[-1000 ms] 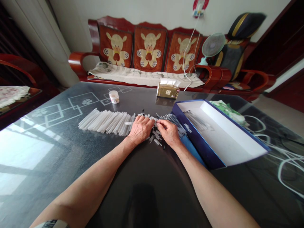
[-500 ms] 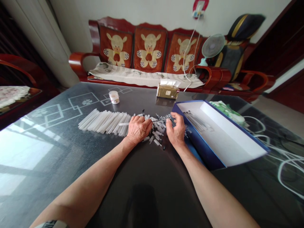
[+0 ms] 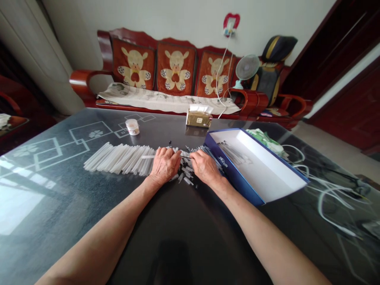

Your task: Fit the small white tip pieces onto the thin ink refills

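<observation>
My left hand (image 3: 164,165) is closed around a white pen barrel (image 3: 147,157), whose end sticks out to the left. A thin dark pen refill (image 3: 185,158) spans the gap between my hands. The fingers of my right hand (image 3: 205,167) are pinched on its right end. To the left lies a row of white tubular barrels (image 3: 118,158), side by side. Short whitish caps (image 3: 187,181) and small black pieces are scattered below and between my hands. Behind my right hand is a pile of thin refills (image 3: 204,149), partly hidden by it.
A blue box with a white inside (image 3: 242,180) stands to the right, several finished-looking pens (image 3: 234,152) inside it. Farther back are a paper cup (image 3: 132,127) and a tissue pack (image 3: 198,119). White cables (image 3: 323,190) and a green-white bag (image 3: 265,141) lie beyond the box.
My right hand has gone from open fingers over the refill pile to a pinch on the refill, closer to my left hand. The whole view has shifted right.
</observation>
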`<state>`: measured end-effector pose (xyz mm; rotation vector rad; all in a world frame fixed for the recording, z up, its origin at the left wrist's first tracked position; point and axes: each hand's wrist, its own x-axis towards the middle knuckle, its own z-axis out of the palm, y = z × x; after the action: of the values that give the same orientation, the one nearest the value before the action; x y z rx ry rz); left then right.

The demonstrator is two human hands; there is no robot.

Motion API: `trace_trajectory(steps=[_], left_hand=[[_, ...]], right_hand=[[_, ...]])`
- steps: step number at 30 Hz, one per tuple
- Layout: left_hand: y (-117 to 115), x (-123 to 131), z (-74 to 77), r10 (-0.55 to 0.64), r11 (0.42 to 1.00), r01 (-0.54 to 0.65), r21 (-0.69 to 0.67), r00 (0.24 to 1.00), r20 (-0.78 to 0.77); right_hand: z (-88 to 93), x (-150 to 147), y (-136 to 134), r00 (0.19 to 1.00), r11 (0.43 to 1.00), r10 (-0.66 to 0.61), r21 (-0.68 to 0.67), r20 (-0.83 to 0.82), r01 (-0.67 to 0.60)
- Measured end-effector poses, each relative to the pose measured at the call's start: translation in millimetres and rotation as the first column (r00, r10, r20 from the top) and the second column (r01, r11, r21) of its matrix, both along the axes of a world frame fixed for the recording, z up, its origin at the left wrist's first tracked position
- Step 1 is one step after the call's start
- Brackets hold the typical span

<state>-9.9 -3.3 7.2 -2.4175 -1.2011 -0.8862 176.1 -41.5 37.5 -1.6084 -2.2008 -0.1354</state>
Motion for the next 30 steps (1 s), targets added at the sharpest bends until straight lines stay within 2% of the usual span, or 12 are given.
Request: trace_trajectory(steps=[3, 7, 11, 15, 18, 21, 23, 25, 26, 27, 28, 30], left_hand=[[0.1, -2.7, 7.8, 0.000, 1.000, 0.000, 0.003, 1.000, 0.022], [-4.4, -4.3, 26.4, -0.058, 0.996, 0.055, 0.065, 0.997, 0.055], [-8.6, -7.4, 42.8, -0.017, 0.996, 0.003, 0.090, 0.987, 0.159], [-6.7, -13.4, 50.5, -0.008, 0.997, -0.023, 0.074, 0.917, 0.399], [-1.7, -14.9, 51.1, -0.007, 0.999, -0.018, 0.033, 0.757, 0.653], [5.9, -12.3, 47.0, 0.068, 0.991, 0.067, -0.112, 0.468, 0.881], [10.7, -8.7, 42.5, 0.162, 0.954, 0.204, -0.218, 0.257, 0.953], [13.4, -3.9, 37.8, 0.250, 0.901, 0.339, -0.271, 0.105, 0.963], [13.8, -1.1, 35.5, 0.283, 0.879, 0.384, -0.281, 0.053, 0.958], [13.4, 2.0, 33.1, 0.311, 0.862, 0.417, -0.288, 0.014, 0.950], [12.4, 5.2, 30.6, 0.333, 0.846, 0.444, -0.293, -0.012, 0.943], [9.1, 11.2, 24.9, 0.363, 0.814, 0.492, -0.309, -0.015, 0.932]], right_hand=[[19.7, 15.2, 7.8, 0.978, 0.985, -0.161, -0.045, 0.131, 0.168], [36.0, 27.2, 25.4, 0.913, 0.921, -0.330, -0.132, 0.240, 0.368], [36.0, 26.1, 41.5, 0.887, 0.884, -0.364, -0.196, 0.285, 0.425], [28.6, 22.3, 50.2, 0.875, 0.859, -0.388, -0.232, 0.290, 0.457], [27.0, 22.5, 51.8, 0.874, 0.853, -0.396, -0.238, 0.282, 0.464], [29.1, 25.0, 48.6, 0.887, 0.872, -0.399, -0.204, 0.234, 0.446], [28.7, 25.1, 44.4, 0.921, 0.912, -0.379, -0.134, 0.088, 0.388], [23.9, 20.8, 39.9, 0.922, 0.940, -0.337, -0.120, -0.192, 0.318], [19.7, 16.7, 37.9, 0.875, 0.945, -0.325, -0.168, -0.359, 0.282], [14.7, 11.4, 36.1, 0.788, 0.943, -0.326, -0.238, -0.522, 0.233], [9.2, 5.6, 34.8, 0.666, 0.935, -0.341, -0.311, -0.664, 0.169], [-1.5, -5.9, 33.8, 0.373, 0.922, -0.373, -0.385, -0.850, 0.044]])
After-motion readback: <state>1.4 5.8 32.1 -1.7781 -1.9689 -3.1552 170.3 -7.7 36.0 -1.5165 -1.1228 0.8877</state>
